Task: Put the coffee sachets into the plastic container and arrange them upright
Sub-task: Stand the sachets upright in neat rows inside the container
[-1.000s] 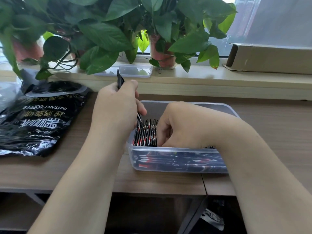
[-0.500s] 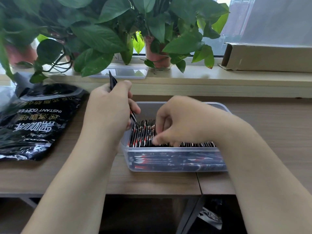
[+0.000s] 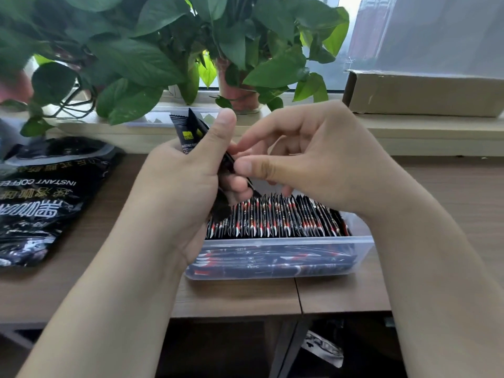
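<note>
Two hands above one clear plastic container (image 3: 278, 264) on the worktop (image 3: 237, 296): left hand (image 3: 191, 184) grips a few black coffee sachets (image 3: 188, 135); right hand (image 3: 305, 159) fingers (image 3: 245, 167) pinch one sachet. Dozens stand upright inside.

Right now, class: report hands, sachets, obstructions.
Left hand grips spare sachets; right hand pinches one. Plastic container holds upright row. Nothing obstructing.

Both forearms reach fwd & converge; left hand (image 3: 188, 181) raised, thumb up, fingers curled in a closed grip, right hand (image 3: 308, 156) beside it, thumb & index pinching, other fingers loosely spread.
</note>
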The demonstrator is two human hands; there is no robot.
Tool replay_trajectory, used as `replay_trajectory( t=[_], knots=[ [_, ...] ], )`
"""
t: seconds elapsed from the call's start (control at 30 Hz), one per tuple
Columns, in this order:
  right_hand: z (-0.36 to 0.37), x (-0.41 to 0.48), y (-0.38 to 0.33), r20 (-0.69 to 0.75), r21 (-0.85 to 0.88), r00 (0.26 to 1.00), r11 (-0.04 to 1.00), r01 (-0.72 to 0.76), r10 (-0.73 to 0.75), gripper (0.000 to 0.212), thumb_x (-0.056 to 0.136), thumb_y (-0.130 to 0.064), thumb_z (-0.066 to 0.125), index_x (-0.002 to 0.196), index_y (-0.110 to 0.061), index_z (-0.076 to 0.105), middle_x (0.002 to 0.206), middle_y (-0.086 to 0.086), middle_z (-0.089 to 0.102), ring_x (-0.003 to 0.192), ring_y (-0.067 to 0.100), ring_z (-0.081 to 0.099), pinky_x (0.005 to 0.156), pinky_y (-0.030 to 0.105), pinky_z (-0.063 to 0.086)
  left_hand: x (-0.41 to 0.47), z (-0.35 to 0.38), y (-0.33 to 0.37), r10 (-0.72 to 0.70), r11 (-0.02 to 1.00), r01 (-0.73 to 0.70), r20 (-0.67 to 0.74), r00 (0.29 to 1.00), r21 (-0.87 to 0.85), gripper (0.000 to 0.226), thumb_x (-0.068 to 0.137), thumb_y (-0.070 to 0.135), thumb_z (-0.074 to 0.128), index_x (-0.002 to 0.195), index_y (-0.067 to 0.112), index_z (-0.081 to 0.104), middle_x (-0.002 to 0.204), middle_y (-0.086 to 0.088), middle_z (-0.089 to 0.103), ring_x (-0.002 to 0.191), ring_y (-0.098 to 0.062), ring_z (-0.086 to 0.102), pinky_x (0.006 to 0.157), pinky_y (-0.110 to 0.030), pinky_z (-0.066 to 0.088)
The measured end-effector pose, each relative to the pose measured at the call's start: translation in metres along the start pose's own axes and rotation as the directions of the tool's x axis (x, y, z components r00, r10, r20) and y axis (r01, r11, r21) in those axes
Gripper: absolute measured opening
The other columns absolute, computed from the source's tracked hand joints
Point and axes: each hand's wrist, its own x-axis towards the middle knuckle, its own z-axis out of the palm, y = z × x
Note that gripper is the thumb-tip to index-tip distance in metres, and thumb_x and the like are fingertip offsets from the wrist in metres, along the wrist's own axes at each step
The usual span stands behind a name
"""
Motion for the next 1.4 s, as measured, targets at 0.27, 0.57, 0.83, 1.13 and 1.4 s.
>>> replay_trajectory(
  t=[0.27,0.57,0.83,1.13,1.4],
  knots=[
    [-0.003,-0.003,0.014,-0.153,-0.172,0.987,0.985,0.021,-0.048,0.006,0.082,-0.012,0.077,0.088,-0.01,0.077,0.07,0.002,0.074,0.062,0.022,0.07,0.061,0.043,0.059,-0.003,0.015,-0.009,-0.016,0.997,0.016,-0.008,1.0,0.077,0.031,0.092,0.037,0.067,0.074,0.012,0.068,0.034,0.0,0.035,0.027,-0.01,0.036,0.044,-0.024,0.046],
    [-0.05,-0.02,0.026,0.045,-0.195,0.969,0.953,-0.23,0.243,0.009,0.084,-0.002,0.074,0.079,-0.005,0.067,0.064,0.01,0.073,0.061,0.025,0.074,0.065,0.044,0.063,0.015,-0.004,-0.008,0.159,0.89,-0.112,-0.071,0.985,0.443,0.037,0.1,0.04,0.056,0.077,0.013,0.068,0.077,0.0,0.079,0.025,-0.008,0.036,0.038,-0.023,0.041],
    [-0.041,-0.022,0.026,0.25,-0.371,0.931,0.914,-0.163,0.267,0.012,0.078,-0.01,0.077,0.071,-0.018,0.071,0.064,-0.002,0.072,0.062,0.018,0.069,0.061,0.025,0.054,0.018,-0.008,-0.016,0.12,0.874,-0.05,-0.116,0.986,0.483,0.034,0.1,0.032,0.057,0.074,0.013,0.066,0.07,-0.001,0.078,0.026,-0.002,0.038,0.032,-0.014,0.033],
    [-0.043,-0.02,0.021,0.212,-0.278,0.953,0.948,-0.152,0.215,0.012,0.079,-0.007,0.078,0.073,-0.014,0.071,0.066,0.001,0.072,0.06,0.015,0.068,0.06,0.021,0.054,0.019,-0.011,-0.019,0.11,0.86,-0.034,-0.119,0.987,0.509,0.034,0.099,0.034,0.058,0.072,0.016,0.068,0.068,0.002,0.077,0.034,-0.008,0.039,0.035,-0.021,0.035],
    [-0.035,-0.016,0.026,0.177,-0.488,0.933,0.851,-0.193,0.313,0.01,0.077,-0.009,0.076,0.074,-0.018,0.073,0.067,-0.001,0.073,0.063,0.018,0.07,0.066,0.036,0.059,0.018,-0.012,-0.02,0.103,0.86,-0.043,-0.09,0.991,0.508,0.035,0.099,0.033,0.057,0.07,0.016,0.066,0.069,0.001,0.077,0.029,-0.006,0.032,0.044,-0.024,0.036]
  ],
)
